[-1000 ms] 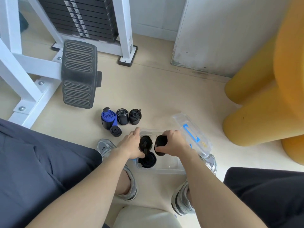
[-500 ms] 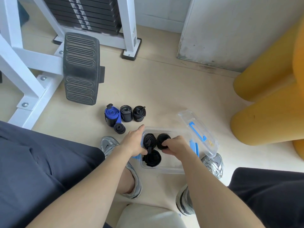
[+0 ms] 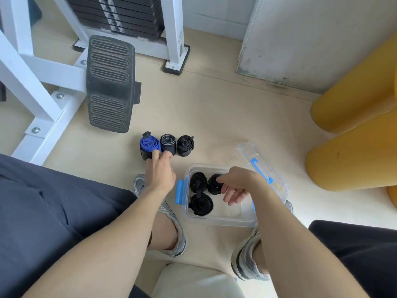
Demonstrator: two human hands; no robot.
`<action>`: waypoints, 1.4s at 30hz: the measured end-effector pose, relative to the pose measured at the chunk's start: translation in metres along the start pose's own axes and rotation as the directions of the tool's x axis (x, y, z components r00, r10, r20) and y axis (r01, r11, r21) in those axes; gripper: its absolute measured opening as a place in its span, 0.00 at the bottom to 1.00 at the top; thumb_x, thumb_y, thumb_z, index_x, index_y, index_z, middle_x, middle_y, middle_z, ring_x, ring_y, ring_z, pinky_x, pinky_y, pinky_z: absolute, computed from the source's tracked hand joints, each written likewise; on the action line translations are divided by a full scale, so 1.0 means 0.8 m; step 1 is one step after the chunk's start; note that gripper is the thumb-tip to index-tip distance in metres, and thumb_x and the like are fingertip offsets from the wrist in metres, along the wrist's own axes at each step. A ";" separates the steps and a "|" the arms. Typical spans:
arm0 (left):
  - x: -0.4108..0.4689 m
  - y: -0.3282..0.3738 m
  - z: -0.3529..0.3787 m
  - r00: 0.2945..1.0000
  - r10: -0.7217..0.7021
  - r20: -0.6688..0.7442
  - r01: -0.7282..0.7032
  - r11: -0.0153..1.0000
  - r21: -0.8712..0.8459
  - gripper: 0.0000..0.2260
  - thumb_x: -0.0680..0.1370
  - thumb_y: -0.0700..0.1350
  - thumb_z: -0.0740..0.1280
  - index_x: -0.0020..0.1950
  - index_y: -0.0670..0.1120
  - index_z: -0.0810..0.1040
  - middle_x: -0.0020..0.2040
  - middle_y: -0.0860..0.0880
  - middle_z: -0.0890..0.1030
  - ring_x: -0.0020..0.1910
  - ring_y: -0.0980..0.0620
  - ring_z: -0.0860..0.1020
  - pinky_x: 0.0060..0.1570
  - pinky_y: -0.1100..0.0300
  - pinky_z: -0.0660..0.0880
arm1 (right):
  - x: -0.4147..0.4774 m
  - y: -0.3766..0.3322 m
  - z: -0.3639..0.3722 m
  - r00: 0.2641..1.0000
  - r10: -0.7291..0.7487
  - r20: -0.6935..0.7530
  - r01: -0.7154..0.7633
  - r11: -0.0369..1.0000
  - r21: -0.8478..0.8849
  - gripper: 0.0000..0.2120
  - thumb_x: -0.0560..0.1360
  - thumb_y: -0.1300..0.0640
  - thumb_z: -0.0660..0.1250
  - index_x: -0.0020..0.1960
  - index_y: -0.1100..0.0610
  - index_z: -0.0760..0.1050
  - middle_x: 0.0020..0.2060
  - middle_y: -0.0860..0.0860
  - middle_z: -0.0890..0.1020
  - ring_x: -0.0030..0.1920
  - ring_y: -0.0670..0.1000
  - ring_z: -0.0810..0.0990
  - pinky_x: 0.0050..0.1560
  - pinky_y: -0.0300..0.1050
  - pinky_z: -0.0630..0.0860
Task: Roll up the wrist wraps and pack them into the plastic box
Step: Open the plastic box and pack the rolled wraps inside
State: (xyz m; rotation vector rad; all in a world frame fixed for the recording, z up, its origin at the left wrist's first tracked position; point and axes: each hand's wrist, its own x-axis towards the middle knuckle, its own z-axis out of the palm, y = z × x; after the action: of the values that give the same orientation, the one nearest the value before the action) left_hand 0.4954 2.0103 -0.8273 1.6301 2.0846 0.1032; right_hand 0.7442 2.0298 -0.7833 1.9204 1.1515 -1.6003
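The clear plastic box [image 3: 217,221] with blue latches stands on the floor between my shoes. It holds three black rolled wrist wraps [image 3: 200,204], two at the back and one in front. My right hand [image 3: 238,186] hovers over the box, its fingertips touching the back right roll [image 3: 213,188] while the other fingers are spread loosely. A blue roll [image 3: 149,144], a grey-black roll [image 3: 168,144] and a black roll [image 3: 185,145] stand in a row on the floor. My left hand [image 3: 160,171] reaches down just in front of them, fingers curled over a small black roll that it hides.
The box's clear lid [image 3: 260,166] with a blue clip lies tilted against the box's right side. A white weight-machine frame with a black ribbed footplate [image 3: 109,84] stands at left. Yellow padded cylinders [image 3: 352,147] are at right, and a white seat edge is near me.
My left hand left the box and moved up-left to the rolls on the floor, covering the small black one. My right hand set its roll in the box and loosened its fingers.
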 end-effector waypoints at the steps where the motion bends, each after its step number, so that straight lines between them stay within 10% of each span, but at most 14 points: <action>1: 0.004 -0.007 0.001 0.998 -0.018 0.064 0.015 0.998 0.058 0.23 0.82 0.34 0.68 0.75 0.49 0.75 0.70 0.44 0.69 0.61 0.36 0.76 0.57 0.45 0.78 | -0.001 -0.002 -0.003 1.000 -0.012 0.003 0.012 0.999 0.048 0.20 0.85 0.49 0.59 0.57 0.64 0.82 0.42 0.58 0.90 0.43 0.57 0.91 0.44 0.45 0.87; 6: 0.014 -0.026 0.015 0.986 -0.102 0.130 0.073 0.975 0.208 0.24 0.77 0.27 0.69 0.71 0.42 0.75 0.70 0.41 0.64 0.61 0.36 0.72 0.53 0.47 0.76 | 0.009 0.007 -0.010 0.990 -0.022 -0.138 0.063 0.952 0.300 0.10 0.79 0.61 0.58 0.51 0.63 0.77 0.37 0.60 0.77 0.32 0.56 0.74 0.31 0.40 0.72; 13: 0.025 -0.037 0.024 0.980 -0.115 0.162 0.073 0.967 0.245 0.22 0.79 0.30 0.67 0.71 0.43 0.72 0.64 0.38 0.74 0.59 0.34 0.80 0.49 0.46 0.75 | 0.012 0.011 -0.012 0.976 -0.102 -0.192 0.150 0.956 0.251 0.15 0.83 0.57 0.62 0.50 0.64 0.84 0.32 0.56 0.84 0.29 0.54 0.84 0.28 0.39 0.78; 18: 0.028 -0.044 0.028 0.949 -0.086 0.302 0.022 0.977 0.211 0.28 0.84 0.38 0.64 0.82 0.55 0.67 0.75 0.38 0.74 0.71 0.34 0.76 0.65 0.43 0.76 | 0.008 0.006 -0.009 0.960 -0.169 -0.225 0.224 0.943 0.247 0.12 0.83 0.59 0.63 0.54 0.64 0.83 0.36 0.57 0.85 0.31 0.55 0.85 0.30 0.41 0.81; 23: 0.029 -0.034 0.024 0.956 -0.134 0.262 0.182 0.969 -0.165 0.16 0.85 0.41 0.59 0.71 0.47 0.78 0.68 0.40 0.81 0.65 0.36 0.78 0.63 0.47 0.77 | 0.003 0.010 -0.009 0.956 -0.191 -0.222 0.239 0.947 0.214 0.11 0.83 0.61 0.63 0.55 0.64 0.82 0.38 0.58 0.86 0.32 0.55 0.86 0.34 0.43 0.83; 26: 0.024 -0.016 0.001 0.919 -0.318 0.231 0.393 0.716 -0.577 0.11 0.85 0.45 0.58 0.55 0.49 0.81 0.50 0.40 0.83 0.40 0.41 0.81 0.41 0.53 0.78 | 0.000 0.004 -0.005 0.933 -0.258 -0.249 0.314 0.923 0.221 0.09 0.82 0.60 0.65 0.53 0.62 0.83 0.40 0.59 0.86 0.33 0.55 0.86 0.32 0.43 0.81; 29: 0.022 0.010 -0.031 0.934 -0.291 0.206 0.347 0.615 -0.708 0.11 0.83 0.47 0.61 0.57 0.47 0.83 0.39 0.44 0.82 0.29 0.50 0.76 0.29 0.59 0.70 | -0.004 -0.012 0.004 0.851 -0.424 -0.310 0.494 0.847 0.197 0.10 0.81 0.57 0.70 0.62 0.55 0.82 0.48 0.57 0.87 0.38 0.53 0.87 0.42 0.51 0.86; 33: 0.005 0.060 -0.065 0.954 0.057 0.295 0.175 0.695 -0.698 0.11 0.81 0.50 0.65 0.59 0.54 0.85 0.37 0.46 0.84 0.30 0.53 0.78 0.26 0.60 0.71 | -0.014 -0.041 0.017 0.629 -0.643 -0.436 0.663 0.737 -0.131 0.36 0.73 0.42 0.82 0.77 0.45 0.72 0.58 0.50 0.84 0.52 0.54 0.86 0.59 0.48 0.79; 36: -0.015 0.085 -0.067 0.891 0.228 0.393 0.096 0.752 -0.652 0.10 0.85 0.54 0.66 0.60 0.53 0.85 0.38 0.47 0.85 0.31 0.52 0.81 0.27 0.60 0.74 | -0.020 -0.041 0.019 0.507 -0.723 -0.469 0.704 0.662 -0.259 0.18 0.73 0.51 0.78 0.62 0.51 0.83 0.49 0.50 0.89 0.48 0.54 0.87 0.50 0.44 0.77; 38: -0.026 0.087 -0.062 0.871 0.223 0.439 0.113 0.777 -0.619 0.13 0.87 0.56 0.64 0.64 0.51 0.82 0.41 0.47 0.89 0.35 0.49 0.87 0.29 0.59 0.78 | -0.021 -0.027 0.015 0.599 -0.670 -0.437 0.662 0.722 -0.200 0.09 0.76 0.51 0.74 0.50 0.56 0.83 0.37 0.53 0.88 0.36 0.55 0.88 0.40 0.50 0.82; 42: -0.043 0.073 -0.034 0.962 0.124 0.244 -0.089 0.985 -0.150 0.19 0.84 0.56 0.67 0.72 0.50 0.76 0.62 0.46 0.86 0.57 0.45 0.86 0.49 0.52 0.83 | -0.023 0.017 0.000 0.862 -0.382 -0.332 0.322 0.920 -0.222 0.30 0.80 0.34 0.68 0.47 0.64 0.80 0.30 0.55 0.87 0.28 0.54 0.86 0.31 0.47 0.82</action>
State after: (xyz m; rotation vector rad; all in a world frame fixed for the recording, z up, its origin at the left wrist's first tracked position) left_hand 0.5417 2.0015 -0.7722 1.5828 1.7595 0.0692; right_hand 0.7544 2.0152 -0.7688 2.0447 1.8225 -1.2801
